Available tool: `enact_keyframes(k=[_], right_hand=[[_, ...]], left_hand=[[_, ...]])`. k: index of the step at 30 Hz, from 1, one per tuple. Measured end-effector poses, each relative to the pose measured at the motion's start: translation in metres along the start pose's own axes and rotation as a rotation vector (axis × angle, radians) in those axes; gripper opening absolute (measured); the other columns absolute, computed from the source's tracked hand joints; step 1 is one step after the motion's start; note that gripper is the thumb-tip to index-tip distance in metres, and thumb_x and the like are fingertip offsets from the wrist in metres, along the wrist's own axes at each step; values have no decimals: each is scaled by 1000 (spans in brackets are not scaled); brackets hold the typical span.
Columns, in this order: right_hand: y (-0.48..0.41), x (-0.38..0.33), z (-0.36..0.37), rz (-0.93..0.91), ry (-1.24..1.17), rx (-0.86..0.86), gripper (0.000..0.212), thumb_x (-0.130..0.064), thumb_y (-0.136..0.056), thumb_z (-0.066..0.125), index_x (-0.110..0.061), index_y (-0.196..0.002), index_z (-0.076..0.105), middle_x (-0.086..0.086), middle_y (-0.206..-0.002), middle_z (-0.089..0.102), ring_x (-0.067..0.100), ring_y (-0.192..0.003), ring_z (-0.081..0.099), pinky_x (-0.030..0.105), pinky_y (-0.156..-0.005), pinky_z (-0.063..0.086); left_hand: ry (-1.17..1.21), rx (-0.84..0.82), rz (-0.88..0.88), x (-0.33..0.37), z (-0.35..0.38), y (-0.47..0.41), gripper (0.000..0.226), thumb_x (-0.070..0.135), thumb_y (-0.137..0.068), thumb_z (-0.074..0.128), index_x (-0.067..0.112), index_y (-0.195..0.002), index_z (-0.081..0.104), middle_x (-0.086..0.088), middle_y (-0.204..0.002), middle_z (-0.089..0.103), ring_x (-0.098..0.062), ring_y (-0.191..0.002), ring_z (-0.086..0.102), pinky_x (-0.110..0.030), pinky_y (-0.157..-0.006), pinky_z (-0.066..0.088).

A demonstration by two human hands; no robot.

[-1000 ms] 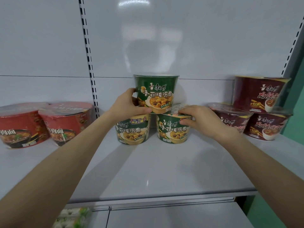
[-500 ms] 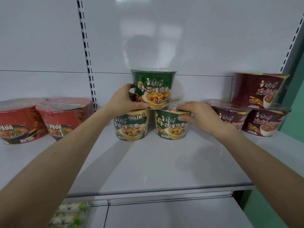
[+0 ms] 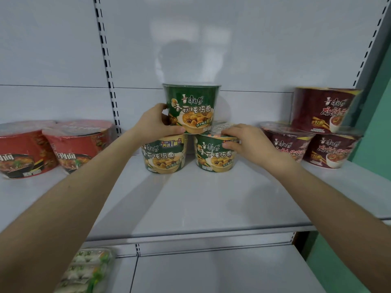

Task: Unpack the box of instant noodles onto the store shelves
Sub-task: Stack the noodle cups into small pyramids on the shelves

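Three green noodle bowls form a small pyramid on the white shelf [image 3: 201, 199]. The top green bowl [image 3: 193, 102] rests across the lower left bowl [image 3: 164, 155] and the lower right bowl [image 3: 213, 155]. My left hand [image 3: 155, 123] grips the top bowl at its left side, thumb under its base. My right hand [image 3: 243, 141] holds the rim of the lower right bowl, fingers over the lid and thumb on the front wall.
Two red bowls [image 3: 74, 144] stand at the left of the shelf. Three dark red bowls [image 3: 321, 111] are stacked at the right, near a green wall [image 3: 378, 144]. A packet of green-and-white goods [image 3: 86, 269] lies on the lower shelf. The shelf front is bare.
Both hands and the green stack keep their places; the view has only shifted slightly, with the bowls sitting a little higher in frame than a second ago.
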State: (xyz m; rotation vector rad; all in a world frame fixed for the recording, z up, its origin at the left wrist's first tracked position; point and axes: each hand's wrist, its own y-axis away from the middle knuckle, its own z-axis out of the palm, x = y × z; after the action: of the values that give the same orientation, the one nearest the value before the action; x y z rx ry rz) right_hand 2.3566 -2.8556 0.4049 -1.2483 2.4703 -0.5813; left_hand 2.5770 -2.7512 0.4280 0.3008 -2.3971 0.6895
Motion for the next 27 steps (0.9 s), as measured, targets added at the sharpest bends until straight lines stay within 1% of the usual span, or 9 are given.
enact_keyframes(k=[4, 11, 17, 22, 25, 27], right_hand=[[-1, -1, -1, -1, 32, -16, 39, -32, -88, 58, -19, -125, 58, 10, -123, 59, 29, -112, 53, 37, -90, 45], [0, -3, 0, -1, 35, -8, 38, -31, -89, 58, -17, -125, 57, 12, -122, 58, 31, -111, 54, 38, -91, 45], [3, -3, 5, -18, 7, 20, 36, -29, -91, 54, -14, -123, 57, 13, -120, 60, 31, -110, 54, 37, -91, 44], [2, -5, 6, -15, 9, 45, 33, -29, -92, 51, -13, -120, 59, 14, -117, 62, 32, -108, 54, 37, -90, 44], [2, -5, 3, -18, -17, 6, 37, -30, -91, 53, -12, -123, 58, 13, -123, 60, 29, -112, 53, 35, -92, 43], [1, -7, -5, 0, -83, 35, 41, -34, -90, 54, -14, -126, 56, 10, -129, 57, 28, -117, 51, 36, -95, 44]], left_hand=[[2, 2, -2, 2, 1, 1, 83, 32, -73, 77, 9, -140, 33, -13, -127, 59, -26, -109, 59, -36, -89, 47], [-12, 1, -1, 4, 2, 3, 81, 32, -75, 74, 8, -140, 31, -13, -128, 58, -26, -109, 59, -32, -85, 46], [-103, -13, 5, 6, 2, 4, 78, 36, -78, 71, 10, -140, 31, -13, -130, 56, -27, -113, 56, -34, -88, 44], [-163, 13, -7, 9, 5, 6, 76, 37, -81, 68, 8, -140, 30, -14, -134, 52, -28, -119, 52, -36, -93, 43], [-183, 39, -39, 13, 4, 13, 85, 40, -80, 67, 5, -144, 22, -15, -142, 44, -29, -126, 45, -38, -97, 41], [-197, 84, -42, 18, 3, 21, 87, 42, -81, 65, 5, -145, 19, -15, -144, 41, -29, -129, 43, -40, -99, 40]])
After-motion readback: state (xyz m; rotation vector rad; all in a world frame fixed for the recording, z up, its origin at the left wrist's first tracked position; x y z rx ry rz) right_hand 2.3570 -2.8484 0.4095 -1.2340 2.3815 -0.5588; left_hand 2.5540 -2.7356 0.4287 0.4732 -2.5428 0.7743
